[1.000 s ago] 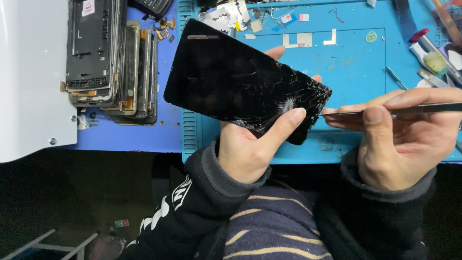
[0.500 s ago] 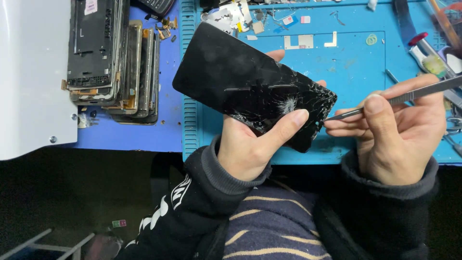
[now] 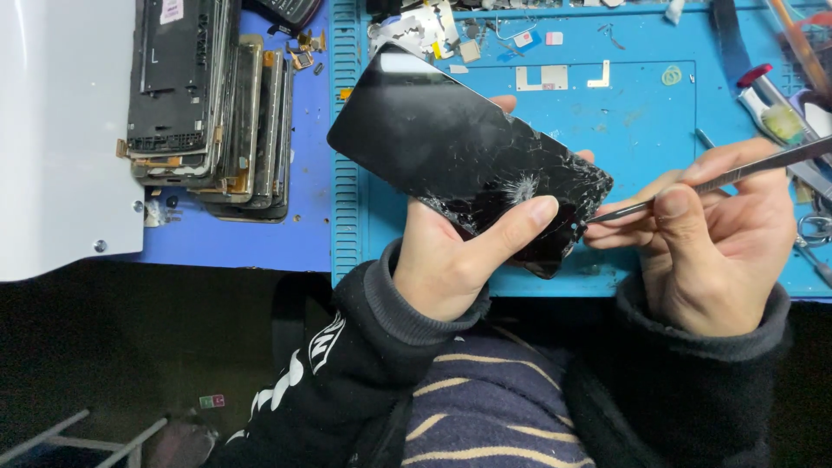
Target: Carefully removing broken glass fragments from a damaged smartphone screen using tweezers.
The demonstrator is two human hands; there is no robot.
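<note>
My left hand (image 3: 464, 256) grips a black phone screen (image 3: 433, 143) with shattered glass at its lower right end, thumb pressed on the cracks. The screen is tilted, its intact end pointing up and left over the blue work mat (image 3: 624, 121). My right hand (image 3: 711, 234) pinches metal tweezers (image 3: 737, 173), whose tip touches the screen's broken right corner.
A stack of stripped phone frames (image 3: 208, 104) lies at the left on the blue table. A white device (image 3: 61, 130) fills the far left. Small parts and adhesive scraps (image 3: 542, 78) sit at the mat's top. Tools and a red-capped bottle (image 3: 771, 108) lie at the right edge.
The tweezers swung from lying level to pointing up and right, their tip moving in to the screen's cracked corner. The screen tilted slightly in my left hand.
</note>
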